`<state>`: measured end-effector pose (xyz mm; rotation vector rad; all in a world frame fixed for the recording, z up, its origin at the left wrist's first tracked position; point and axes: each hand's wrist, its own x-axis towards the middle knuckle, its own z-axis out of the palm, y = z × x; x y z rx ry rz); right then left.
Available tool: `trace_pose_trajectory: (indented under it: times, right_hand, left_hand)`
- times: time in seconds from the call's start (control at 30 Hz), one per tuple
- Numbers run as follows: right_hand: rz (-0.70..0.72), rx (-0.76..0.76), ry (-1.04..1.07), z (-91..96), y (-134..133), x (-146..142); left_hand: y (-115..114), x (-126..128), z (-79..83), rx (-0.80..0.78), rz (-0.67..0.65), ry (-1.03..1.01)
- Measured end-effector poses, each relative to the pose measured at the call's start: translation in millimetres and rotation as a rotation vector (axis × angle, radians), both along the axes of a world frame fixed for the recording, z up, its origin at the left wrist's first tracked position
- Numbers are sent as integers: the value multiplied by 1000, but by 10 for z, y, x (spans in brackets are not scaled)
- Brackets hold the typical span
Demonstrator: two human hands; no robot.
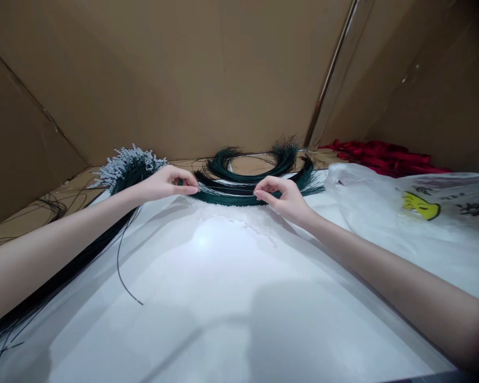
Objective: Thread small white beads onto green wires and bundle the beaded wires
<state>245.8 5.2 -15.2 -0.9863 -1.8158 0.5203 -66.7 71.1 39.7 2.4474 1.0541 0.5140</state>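
Observation:
My left hand [174, 182] is closed in a pinch, thumb against fingertips, at the left end of a curved bundle of dark green wires [231, 200]. My right hand [279, 196] pinches in the same way over the bundle's right part. Anything between the fingertips of either hand is too small to make out. Small white beads [239, 211] lie scattered on the white tabletop [199, 308] just in front of the wires. Behind my left wrist rests a bunch of dark stems with tiny white beaded tips [130, 164]; its long stems pass beneath my left forearm.
Another curved green wire bundle [247, 175] lies farther back. At the right are a clear plastic bag [367, 207] with yellow and black print and a heap of red ribbon [383, 157]. Cardboard walls [183, 80] enclose the back and sides. One loose wire [122, 274] curls at left.

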Motion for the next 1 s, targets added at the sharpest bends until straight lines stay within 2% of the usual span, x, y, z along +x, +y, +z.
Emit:
trace_pose_trajectory:
  times: [0.17, 0.3, 0.4, 0.53, 0.7, 0.77, 0.83, 1.0]
  right_hand:
    - [8, -4, 7, -3, -34, -57]
    - [27, -31, 46, 28, -80, -46]
    - [31, -75, 112, 28, -79, 1]
    - [11, -165, 266, -22, -32, 36]
    - [3, -307, 521, -58, 0, -7]
    - [16, -367, 604, -41, -6, -40]
    - [39, -413, 669, -13, -23, -80]
    - [104, -475, 761, 38, -105, -199]
  left_hand:
    - [-325, 513, 1, 146, -222, 135]
    - [-426, 763, 38, 57, -220, 55]
    - [-409, 722, 94, -53, -155, -117]
    - [-376, 549, 107, -114, -60, -419]
    - [-429, 405, -30, -232, -72, -512]
    - [-493, 394, -79, -261, -98, -489]
    - [-573, 411, -106, -246, -107, -377]
    - [-760, 527, -127, -89, -119, -31]
